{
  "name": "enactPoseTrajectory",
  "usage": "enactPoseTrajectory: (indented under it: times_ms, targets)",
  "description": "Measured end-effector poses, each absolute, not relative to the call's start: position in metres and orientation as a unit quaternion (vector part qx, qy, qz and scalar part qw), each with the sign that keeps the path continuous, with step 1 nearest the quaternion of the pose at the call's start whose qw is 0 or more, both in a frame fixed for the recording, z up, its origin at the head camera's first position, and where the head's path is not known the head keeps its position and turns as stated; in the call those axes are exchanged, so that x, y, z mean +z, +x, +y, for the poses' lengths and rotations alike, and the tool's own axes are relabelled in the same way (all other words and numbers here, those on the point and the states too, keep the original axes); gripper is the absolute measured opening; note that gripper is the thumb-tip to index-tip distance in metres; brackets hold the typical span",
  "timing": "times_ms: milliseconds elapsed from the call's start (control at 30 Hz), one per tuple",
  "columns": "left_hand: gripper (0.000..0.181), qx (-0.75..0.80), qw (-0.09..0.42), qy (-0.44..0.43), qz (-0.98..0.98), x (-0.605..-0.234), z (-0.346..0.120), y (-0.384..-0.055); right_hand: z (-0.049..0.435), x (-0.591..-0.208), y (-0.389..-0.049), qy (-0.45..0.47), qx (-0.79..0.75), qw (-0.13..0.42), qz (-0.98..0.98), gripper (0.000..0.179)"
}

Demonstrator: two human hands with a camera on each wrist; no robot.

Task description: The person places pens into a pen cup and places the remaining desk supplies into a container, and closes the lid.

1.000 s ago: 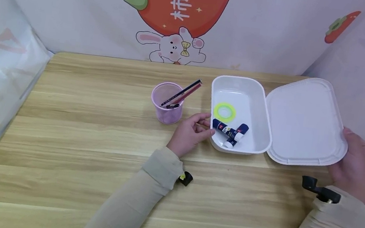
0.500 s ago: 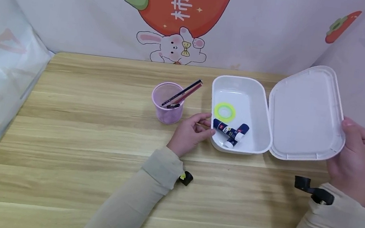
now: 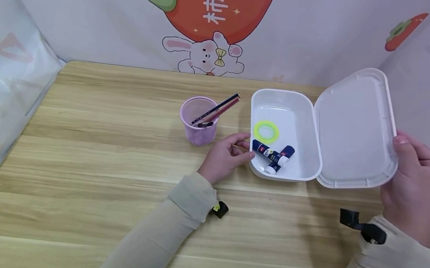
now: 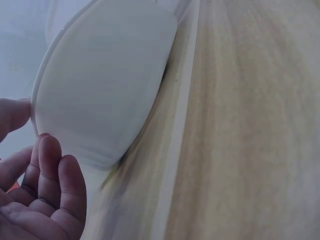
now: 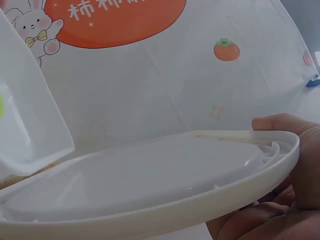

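Observation:
My left hand [image 3: 223, 158] pinches the left rim of a white plastic box [image 3: 306, 162], thumb and curled fingers at its edge; the left wrist view shows the same hand [image 4: 47, 192] against the box's outer wall [image 4: 105, 75]. Inside lie two dark blue glue sticks with white ends, one glue stick [image 3: 269, 153] crossed over the other glue stick [image 3: 288, 151]. Behind them is a yellow-green ring [image 3: 266, 132], like a tape roll. My right hand [image 3: 416, 183] grips the far right edge of a white lid [image 3: 356, 130], tilted up beside the box; its thumb rests on the rim.
A pink mesh pen cup [image 3: 200, 134] holding several pencils [image 3: 222, 107] stands left of the box, close to my left hand. The wooden table [image 3: 86, 149] ends at a printed curtain [image 3: 122, 35] along the back and sides.
My right hand has swung the lid's outer edge up and leftward, so it leans more steeply toward the box. The left hand, box and its contents keep their places.

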State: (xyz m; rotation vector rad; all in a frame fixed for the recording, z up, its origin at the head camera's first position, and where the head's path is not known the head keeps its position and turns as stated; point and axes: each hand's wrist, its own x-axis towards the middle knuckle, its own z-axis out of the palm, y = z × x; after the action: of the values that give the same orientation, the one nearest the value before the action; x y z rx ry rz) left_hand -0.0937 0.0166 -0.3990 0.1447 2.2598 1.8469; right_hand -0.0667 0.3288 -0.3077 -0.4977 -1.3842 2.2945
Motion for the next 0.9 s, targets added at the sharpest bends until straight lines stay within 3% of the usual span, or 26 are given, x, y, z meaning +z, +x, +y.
enactPoseTrajectory:
  times_ms: [333,467,700,900]
  targets:
    - [0.051,0.624,0.102,0.056,0.772,-0.400,0.018,-0.094,0.305,-0.294,-0.060,-0.161,0.800,0.222,-0.534,0.043]
    - [0.051,0.624,0.101,0.056,0.773,-0.399,0.017,-0.093,0.288,-0.294,-0.059,-0.154,0.764,0.197,-0.594,0.040]
    - [0.051,0.622,0.104,0.056,0.774,-0.399,0.017,-0.094,0.256,-0.302,-0.061,-0.157,0.627,0.188,-0.740,0.031]
    - [0.051,0.622,0.101,0.059,0.774,-0.400,0.017,-0.094,0.232,-0.315,-0.063,-0.106,0.459,0.189,-0.862,0.031]
